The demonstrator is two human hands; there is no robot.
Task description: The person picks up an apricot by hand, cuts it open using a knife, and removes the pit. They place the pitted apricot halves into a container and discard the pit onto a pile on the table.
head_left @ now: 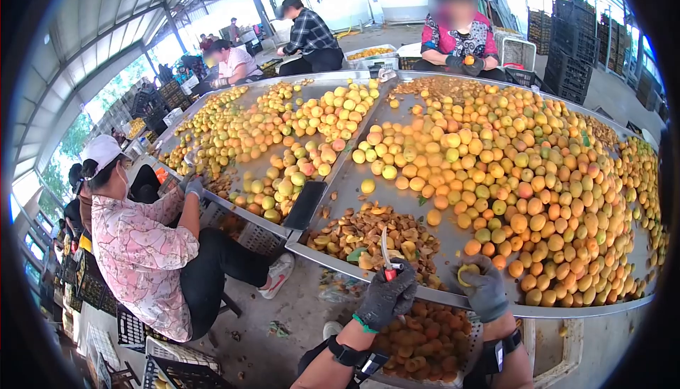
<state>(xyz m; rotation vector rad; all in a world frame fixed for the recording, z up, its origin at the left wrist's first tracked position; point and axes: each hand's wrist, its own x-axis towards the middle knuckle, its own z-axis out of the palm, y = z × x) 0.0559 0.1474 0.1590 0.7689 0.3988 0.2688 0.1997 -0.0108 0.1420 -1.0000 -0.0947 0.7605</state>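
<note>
My left hand (388,295), in a dark grey glove, is closed around the red handle of a small knife (385,247), its curved blade pointing up. Just to the right, my right hand (487,295), also gloved, grips a yellow apricot piece (467,273) between thumb and fingers. Both hands are over the near edge of a metal table (340,265). Beyond the knife lies a heap of brown apricot stones and scraps (375,237). Many whole apricots (524,191) cover the table to the right. Below my hands stands a crate (471,339) with orange apricot halves (425,336).
At left sits a person in a pink patterned shirt (145,261), at a second table section heaped with apricots (283,134). Across the table sits another person with gloved hands (464,63). A dark strip (306,203) lies on the table divider. Black crates (570,49) are stacked behind.
</note>
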